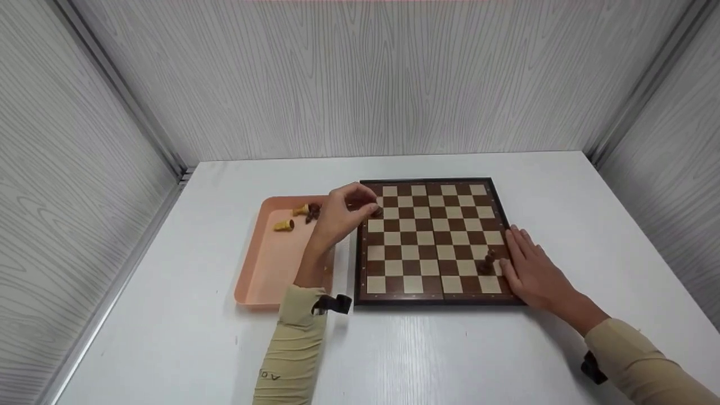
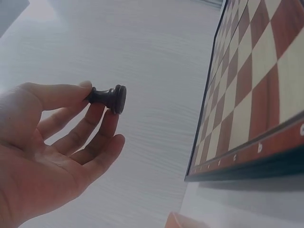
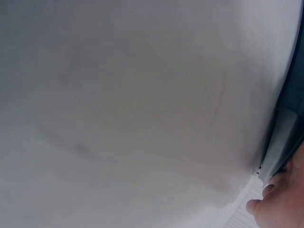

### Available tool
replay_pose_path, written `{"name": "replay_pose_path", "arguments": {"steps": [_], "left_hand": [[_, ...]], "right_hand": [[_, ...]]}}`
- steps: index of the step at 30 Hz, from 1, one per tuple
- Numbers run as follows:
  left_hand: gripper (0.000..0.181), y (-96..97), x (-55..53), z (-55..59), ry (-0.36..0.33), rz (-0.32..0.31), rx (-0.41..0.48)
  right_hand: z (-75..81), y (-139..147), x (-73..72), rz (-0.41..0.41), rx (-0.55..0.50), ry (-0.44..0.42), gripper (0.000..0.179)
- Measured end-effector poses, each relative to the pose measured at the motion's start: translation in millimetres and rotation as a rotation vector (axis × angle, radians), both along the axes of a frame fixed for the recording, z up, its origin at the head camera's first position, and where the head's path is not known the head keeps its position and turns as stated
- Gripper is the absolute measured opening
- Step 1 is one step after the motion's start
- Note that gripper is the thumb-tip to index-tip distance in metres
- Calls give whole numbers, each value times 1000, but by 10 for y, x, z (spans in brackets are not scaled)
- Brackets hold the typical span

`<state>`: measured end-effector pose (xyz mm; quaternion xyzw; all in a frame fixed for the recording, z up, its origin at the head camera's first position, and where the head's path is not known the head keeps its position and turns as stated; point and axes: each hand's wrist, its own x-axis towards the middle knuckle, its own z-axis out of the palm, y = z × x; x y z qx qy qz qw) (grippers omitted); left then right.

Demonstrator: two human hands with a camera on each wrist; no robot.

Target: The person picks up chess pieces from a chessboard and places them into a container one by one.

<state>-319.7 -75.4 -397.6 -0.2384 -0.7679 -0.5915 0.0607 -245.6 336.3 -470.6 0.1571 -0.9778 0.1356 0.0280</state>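
Note:
My left hand (image 1: pixel 341 216) pinches a small dark chess piece (image 2: pixel 108 98) between thumb and fingertips, above the far left part of the chessboard (image 1: pixel 409 238). In the left wrist view the piece lies sideways with its round base outward; the fingers hide its top, so its kind is unclear. My right hand (image 1: pixel 531 274) rests flat along the board's right edge, fingers straight. Close to its thumb, a taller dark chess piece (image 1: pixel 487 262) stands upright on a square near the front right. The right wrist view shows only a part of that hand (image 3: pixel 282 202) against the board's dark side.
Left of the board lies a shallow pink tray (image 1: pixel 251 264), partly behind my left forearm. In it are yellow chess pieces (image 1: pixel 284 225) lying on their sides and some dark chess pieces (image 1: pixel 313 212). Grey wood-grain panels (image 1: pixel 360 79) wall in the white table (image 1: pixel 185 315).

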Motion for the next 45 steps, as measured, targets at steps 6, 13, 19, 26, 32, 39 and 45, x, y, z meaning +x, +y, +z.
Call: {"name": "replay_pose_path", "arguments": {"steps": [6,13,19,26,32,39,45], "left_hand": [[13,-167,-18,20,-29,46,10],[13,-346,-31,6,-58,47,79],[13,-498,-34,-93,-61,82,88],[14,-670,-44,-171,-67,80,98],[19,-775,-60,-241,-145,124,33],[18,-854,-45,-296,-212,172,6],[16,-915,-47,-296,-155,155,16]], "right_hand": [[28,19,13,2,-2,7,69],[41,15,30,-5,5,-11,69],[17,0,25,-4,4,-15,70],[-2,-4,32,-7,10,-8,69],[-3,7,37,-12,4,-11,70],[-23,-3,26,0,18,-9,70],[-4,-8,19,-7,29,-2,68]]}}
